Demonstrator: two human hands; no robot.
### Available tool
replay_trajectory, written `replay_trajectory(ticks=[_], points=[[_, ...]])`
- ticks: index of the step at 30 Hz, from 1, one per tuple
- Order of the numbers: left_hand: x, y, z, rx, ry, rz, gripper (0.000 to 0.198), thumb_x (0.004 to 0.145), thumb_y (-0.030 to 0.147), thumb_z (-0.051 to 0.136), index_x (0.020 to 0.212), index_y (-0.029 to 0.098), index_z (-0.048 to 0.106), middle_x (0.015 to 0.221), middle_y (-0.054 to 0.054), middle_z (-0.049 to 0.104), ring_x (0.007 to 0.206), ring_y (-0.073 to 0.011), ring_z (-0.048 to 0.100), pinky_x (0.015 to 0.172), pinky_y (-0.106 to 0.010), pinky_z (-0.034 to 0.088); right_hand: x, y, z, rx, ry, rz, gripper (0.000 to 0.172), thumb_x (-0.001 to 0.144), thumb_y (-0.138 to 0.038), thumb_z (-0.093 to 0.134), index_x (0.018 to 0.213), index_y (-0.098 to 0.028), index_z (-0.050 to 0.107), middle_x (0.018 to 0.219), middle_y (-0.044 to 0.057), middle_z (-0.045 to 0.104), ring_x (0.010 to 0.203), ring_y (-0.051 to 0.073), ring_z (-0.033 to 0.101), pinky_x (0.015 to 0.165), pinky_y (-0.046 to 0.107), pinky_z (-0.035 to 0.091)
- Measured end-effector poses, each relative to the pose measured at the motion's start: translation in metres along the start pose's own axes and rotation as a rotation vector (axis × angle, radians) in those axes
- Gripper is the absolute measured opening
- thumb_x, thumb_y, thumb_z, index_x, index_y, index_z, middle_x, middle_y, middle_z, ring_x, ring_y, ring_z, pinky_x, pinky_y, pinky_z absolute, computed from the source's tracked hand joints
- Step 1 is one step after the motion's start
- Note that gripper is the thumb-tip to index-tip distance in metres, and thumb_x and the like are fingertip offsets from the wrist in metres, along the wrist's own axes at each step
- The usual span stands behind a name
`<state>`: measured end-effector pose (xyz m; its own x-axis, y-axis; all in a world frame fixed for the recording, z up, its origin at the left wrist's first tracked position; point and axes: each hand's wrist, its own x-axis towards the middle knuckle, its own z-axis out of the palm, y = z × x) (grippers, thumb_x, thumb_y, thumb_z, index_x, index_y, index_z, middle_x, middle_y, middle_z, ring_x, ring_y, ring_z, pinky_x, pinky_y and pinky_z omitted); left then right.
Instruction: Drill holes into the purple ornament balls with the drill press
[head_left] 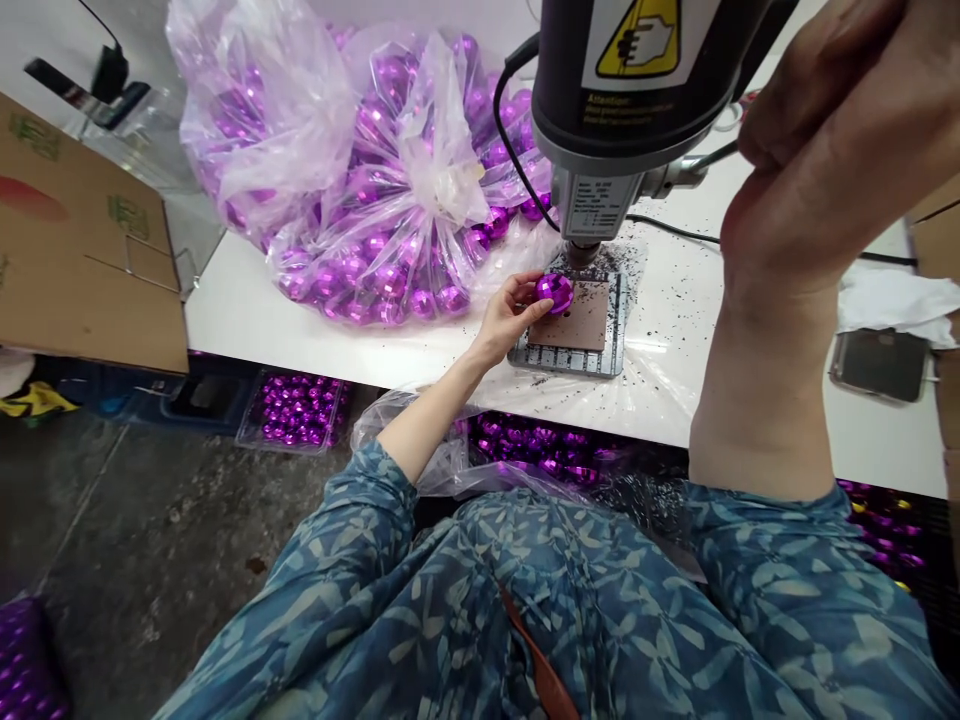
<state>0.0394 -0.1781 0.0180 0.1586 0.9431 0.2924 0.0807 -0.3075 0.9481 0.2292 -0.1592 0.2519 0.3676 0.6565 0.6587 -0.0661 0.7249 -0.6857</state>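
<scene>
My left hand (pixel 510 318) holds a shiny purple faceted ball (pixel 555 293) in its fingertips. The ball is just left of the spindle tip (pixel 581 255) of a black bench drill press (pixel 622 90), above the edge of a metal jig (pixel 570 345) with a brown pad. My right hand (pixel 825 130) is raised at the upper right, its fingers curled around the end of the press's metal lever (pixel 682 175). A clear plastic bag (pixel 375 180) full of purple balls lies beyond my left hand.
Black specks are scattered over the white table (pixel 675 330) around the jig. A cardboard box (pixel 75 240) stands at the left, with a phone (pixel 877 365) and white cloth (pixel 900 305) at the right. Purple balls fill trays below the table edge, including a clear tray (pixel 296 410).
</scene>
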Motion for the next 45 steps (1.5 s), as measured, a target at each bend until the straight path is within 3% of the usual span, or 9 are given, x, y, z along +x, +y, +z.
replay_trajectory(ticks=[11, 19, 23, 25, 27, 29, 31, 35, 45], points=[[0.005, 0.002, 0.010, 0.145, -0.026, 0.037, 0.063, 0.086, 0.059, 0.083, 0.134, 0.024, 0.062, 0.130, -0.010, 0.075, 0.106, -0.0222, 0.074, 0.093, -0.040, 0.063, 0.003, 0.012, 0.002, 0.075, 0.019, -0.067, 0.090, 0.048, -0.098, 0.039, 0.063, -0.015, 0.005, 0.051, -0.001, 0.014, 0.043, -0.003, 0.033, 0.049, 0.015, 0.018], [-0.003, 0.008, 0.017, 0.408, 0.046, 0.145, 0.057, 0.082, 0.043, 0.089, 0.132, 0.026, 0.068, 0.123, -0.007, 0.075, 0.111, -0.0271, 0.064, 0.101, -0.046, 0.056, -0.006, 0.008, -0.002, 0.057, -0.019, -0.098, 0.086, 0.059, -0.086, 0.052, 0.062, -0.013, 0.007, 0.051, 0.000, 0.014, 0.043, -0.003, 0.030, 0.050, 0.017, 0.016], [-0.003, 0.006, 0.018, 0.396, 0.041, 0.149, 0.057, 0.083, 0.045, 0.088, 0.132, 0.026, 0.067, 0.125, -0.007, 0.074, 0.113, -0.0269, 0.064, 0.103, -0.046, 0.055, -0.027, 0.001, -0.010, 0.024, -0.032, -0.180, 0.071, 0.078, -0.066, 0.060, 0.058, -0.006, 0.029, 0.052, 0.001, 0.031, 0.052, -0.002, 0.045, 0.060, 0.015, 0.027], [-0.003, 0.005, 0.018, 0.393, 0.038, 0.150, 0.057, 0.084, 0.048, 0.087, 0.133, 0.026, 0.067, 0.126, -0.008, 0.074, 0.115, -0.0271, 0.064, 0.104, -0.047, 0.054, -0.037, 0.000, -0.015, 0.018, 0.001, -0.191, 0.060, 0.082, -0.062, 0.061, 0.070, -0.003, 0.055, 0.052, 0.000, 0.027, 0.052, -0.002, 0.045, 0.060, 0.013, 0.022], [-0.003, 0.004, 0.018, 0.394, 0.037, 0.154, 0.059, 0.084, 0.052, 0.086, 0.133, 0.026, 0.066, 0.127, -0.009, 0.073, 0.116, -0.0277, 0.063, 0.104, -0.048, 0.054, -0.043, 0.004, -0.018, 0.027, 0.022, -0.209, 0.056, 0.084, -0.062, 0.061, 0.084, -0.006, 0.066, 0.052, -0.001, 0.019, 0.048, -0.004, 0.039, 0.059, 0.013, 0.018], [-0.003, 0.003, 0.017, 0.393, 0.033, 0.160, 0.059, 0.085, 0.054, 0.085, 0.134, 0.027, 0.066, 0.127, -0.009, 0.073, 0.116, -0.0283, 0.063, 0.103, -0.048, 0.054, -0.046, 0.011, -0.019, 0.047, 0.034, -0.236, 0.057, 0.084, -0.063, 0.062, 0.077, -0.007, 0.059, 0.050, -0.001, 0.014, 0.045, -0.003, 0.037, 0.057, 0.013, 0.016], [-0.003, 0.003, 0.017, 0.393, 0.028, 0.168, 0.058, 0.086, 0.053, 0.084, 0.134, 0.028, 0.065, 0.128, -0.009, 0.073, 0.117, -0.0285, 0.063, 0.104, -0.049, 0.053, -0.047, 0.019, -0.017, 0.073, 0.072, -0.261, 0.068, 0.084, -0.066, 0.062, 0.066, -0.007, 0.036, 0.048, -0.001, 0.010, 0.043, -0.001, 0.035, 0.053, 0.014, 0.016], [-0.003, 0.004, 0.018, 0.393, 0.034, 0.181, 0.056, 0.086, 0.050, 0.085, 0.133, 0.029, 0.065, 0.129, -0.008, 0.074, 0.117, -0.0286, 0.064, 0.105, -0.050, 0.053, -0.051, 0.036, -0.017, 0.050, 0.170, -0.311, 0.085, 0.084, -0.071, 0.060, 0.074, -0.010, 0.002, 0.048, -0.001, 0.000, 0.040, -0.002, 0.026, 0.046, 0.017, 0.015], [-0.004, 0.007, 0.019, 0.389, 0.034, 0.185, 0.054, 0.086, 0.047, 0.086, 0.134, 0.029, 0.065, 0.131, -0.008, 0.074, 0.117, -0.0291, 0.064, 0.105, -0.052, 0.053, -0.057, 0.088, -0.039, -0.023, 0.214, -0.404, 0.088, 0.084, -0.076, 0.055, 0.072, -0.010, -0.002, 0.044, 0.000, -0.010, 0.035, 0.001, 0.014, 0.042, 0.024, 0.017]])
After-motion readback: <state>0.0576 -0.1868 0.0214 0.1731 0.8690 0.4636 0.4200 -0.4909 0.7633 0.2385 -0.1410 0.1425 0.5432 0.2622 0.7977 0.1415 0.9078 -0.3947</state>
